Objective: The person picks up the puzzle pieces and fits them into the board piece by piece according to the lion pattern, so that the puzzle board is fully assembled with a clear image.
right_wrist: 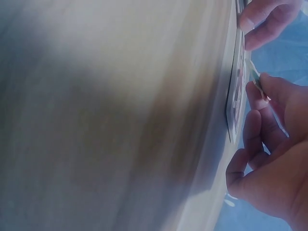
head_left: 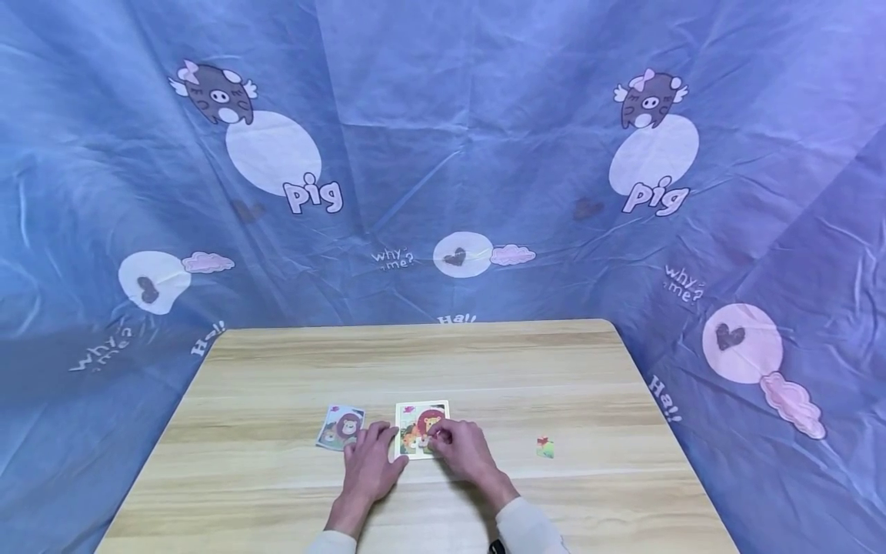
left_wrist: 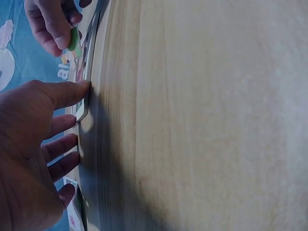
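A lion picture puzzle in a pale frame (head_left: pixel 423 404) lies flat on the wooden table. My right hand (head_left: pixel 462 448) is over its right part and pinches a small puzzle piece (left_wrist: pixel 73 39) between thumb and fingers. In the right wrist view this puzzle piece (right_wrist: pixel 256 74) is tilted, just off the board. My left hand (head_left: pixel 371 464) lies at the frame's left side, fingers extended, with its thumb (left_wrist: pixel 72 91) touching the near edge. Partly behind the left fingers is a picture card (head_left: pixel 341 427) with the same lion.
A loose red and green puzzle piece (head_left: pixel 545 446) lies on the table (head_left: pixel 277 508) to the right of the hands. Blue cloth (head_left: pixel 471 169) with pig prints hangs behind the table and along both sides.
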### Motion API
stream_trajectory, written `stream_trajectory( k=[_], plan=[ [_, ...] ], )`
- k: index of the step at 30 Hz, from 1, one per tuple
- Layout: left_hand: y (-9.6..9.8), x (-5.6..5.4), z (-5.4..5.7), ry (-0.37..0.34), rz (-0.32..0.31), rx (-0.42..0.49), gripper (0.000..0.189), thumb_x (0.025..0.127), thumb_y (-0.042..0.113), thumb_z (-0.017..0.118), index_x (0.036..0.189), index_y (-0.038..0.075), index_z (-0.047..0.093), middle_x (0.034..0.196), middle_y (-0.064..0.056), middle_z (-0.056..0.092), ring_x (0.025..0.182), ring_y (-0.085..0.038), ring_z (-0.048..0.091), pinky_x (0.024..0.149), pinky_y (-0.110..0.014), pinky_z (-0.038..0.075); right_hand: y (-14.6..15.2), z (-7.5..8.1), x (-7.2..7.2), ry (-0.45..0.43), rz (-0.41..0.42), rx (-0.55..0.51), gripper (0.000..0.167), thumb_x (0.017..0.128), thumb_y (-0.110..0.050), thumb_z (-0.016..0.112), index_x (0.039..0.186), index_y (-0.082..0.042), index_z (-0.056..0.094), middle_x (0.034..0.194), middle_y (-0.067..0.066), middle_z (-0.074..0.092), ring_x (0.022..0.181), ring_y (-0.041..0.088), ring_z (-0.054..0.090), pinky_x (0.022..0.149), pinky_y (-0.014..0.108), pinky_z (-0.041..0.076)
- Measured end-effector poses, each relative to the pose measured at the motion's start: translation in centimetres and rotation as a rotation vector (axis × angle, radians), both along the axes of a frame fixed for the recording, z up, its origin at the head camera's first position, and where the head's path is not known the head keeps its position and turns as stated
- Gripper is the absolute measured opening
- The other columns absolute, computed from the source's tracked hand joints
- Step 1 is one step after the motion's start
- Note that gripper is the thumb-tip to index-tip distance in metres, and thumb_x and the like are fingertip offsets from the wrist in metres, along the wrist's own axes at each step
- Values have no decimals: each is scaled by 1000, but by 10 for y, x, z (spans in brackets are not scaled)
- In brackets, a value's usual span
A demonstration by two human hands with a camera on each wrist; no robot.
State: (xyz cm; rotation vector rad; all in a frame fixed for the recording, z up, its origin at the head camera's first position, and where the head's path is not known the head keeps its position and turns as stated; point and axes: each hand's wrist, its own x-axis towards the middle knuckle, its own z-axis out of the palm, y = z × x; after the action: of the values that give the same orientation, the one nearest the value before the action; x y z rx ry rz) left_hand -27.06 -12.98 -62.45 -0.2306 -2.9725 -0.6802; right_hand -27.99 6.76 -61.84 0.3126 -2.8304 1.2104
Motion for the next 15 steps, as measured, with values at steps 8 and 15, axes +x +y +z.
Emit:
stream_trajectory(
  k=[8, 15],
  plan=[
    [-1, 0, 0, 4, -4, -1, 54, 77, 36, 75, 124, 13, 64, 131, -6, 57, 114, -28, 50, 87, -48, 37, -7, -4, -4, 26, 13, 51, 11, 83, -24, 74, 94, -22, 74, 72, -15, 67, 62, -4, 53, 65, 19, 46],
    [0, 0, 2, 8, -9, 9, 54, 77, 36, 75, 124, 12, 64, 131, -7, 56, 114, -28, 50, 87, -48, 37, -12, -7, -6, 60, -9, 146, 12, 83, -28, 73, 95, -26, 74, 75, -14, 69, 65, -1, 55, 72, 29, 47]
  ],
)
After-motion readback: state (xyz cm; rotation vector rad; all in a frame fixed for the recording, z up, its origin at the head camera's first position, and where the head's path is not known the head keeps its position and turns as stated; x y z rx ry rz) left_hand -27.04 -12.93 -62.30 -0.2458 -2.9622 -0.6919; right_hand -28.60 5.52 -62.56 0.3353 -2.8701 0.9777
